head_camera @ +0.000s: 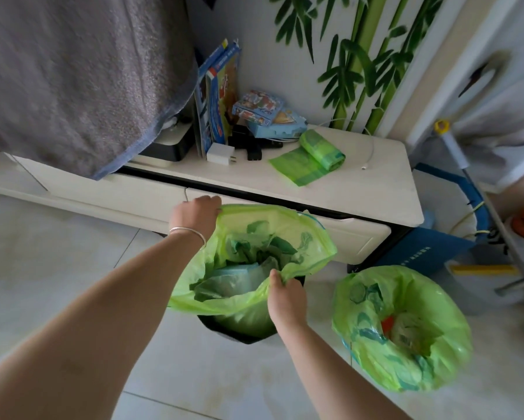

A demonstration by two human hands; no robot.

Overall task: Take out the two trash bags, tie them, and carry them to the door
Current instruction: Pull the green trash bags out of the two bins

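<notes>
A green trash bag (312,237) full of rubbish is partly lifted out of a dark bin (239,336) on the floor. My left hand (195,215) grips the bag's far left rim. My right hand (286,297) pinches the near rim. The bag's mouth gapes between them, showing crumpled paper and plastic inside. A second green trash bag (406,328) sits open on the floor to the right, with its bin hidden under it.
A low white cabinet (360,195) stands behind the bins, holding a roll of green bags (312,156), a charger (220,154), boxes and books. A grey towel (73,71) hangs at upper left. A blue box and mop handle (454,147) crowd the right. Tiled floor lies at left.
</notes>
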